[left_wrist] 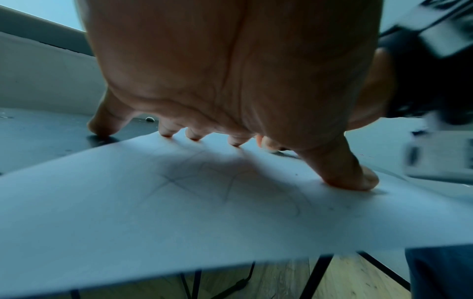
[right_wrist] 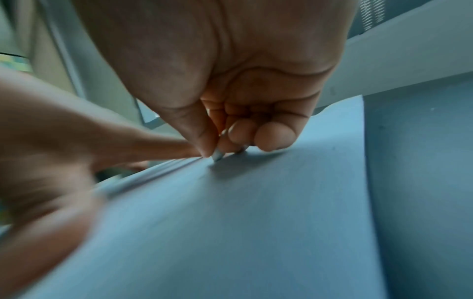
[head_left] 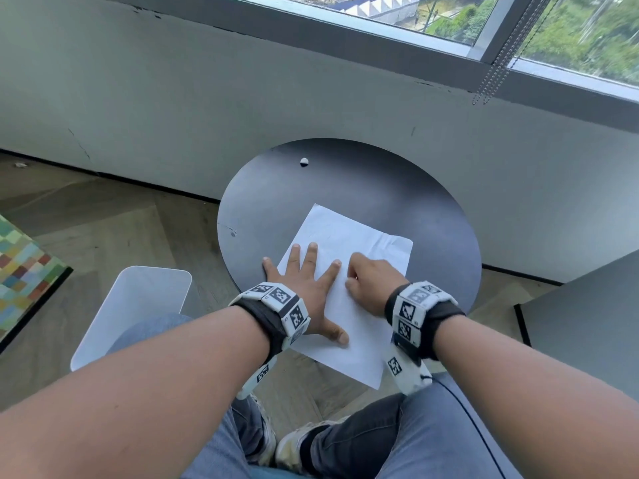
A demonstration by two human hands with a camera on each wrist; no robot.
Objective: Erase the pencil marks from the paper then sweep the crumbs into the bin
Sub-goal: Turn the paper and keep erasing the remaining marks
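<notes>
A white sheet of paper (head_left: 359,233) lies on the round black table (head_left: 345,184), its near corner hanging over the table's front edge. Faint pencil lines (left_wrist: 204,182) show on the paper (left_wrist: 179,232) under my left hand (left_wrist: 230,81). In the head view that left hand (head_left: 306,285) lies flat with fingers spread, pressing the sheet's left side. My right hand (head_left: 370,278) is curled just to its right. In the right wrist view its thumb and fingers (right_wrist: 230,139) pinch a small pale eraser (right_wrist: 217,155), whose tip touches the paper (right_wrist: 256,222).
A white bin (head_left: 145,292) stands on the wooden floor left of the table, beside my left knee. A small white lump (head_left: 304,162) sits near the table's far edge. A grey wall and window run behind, and a grey panel (head_left: 581,319) stands at the right.
</notes>
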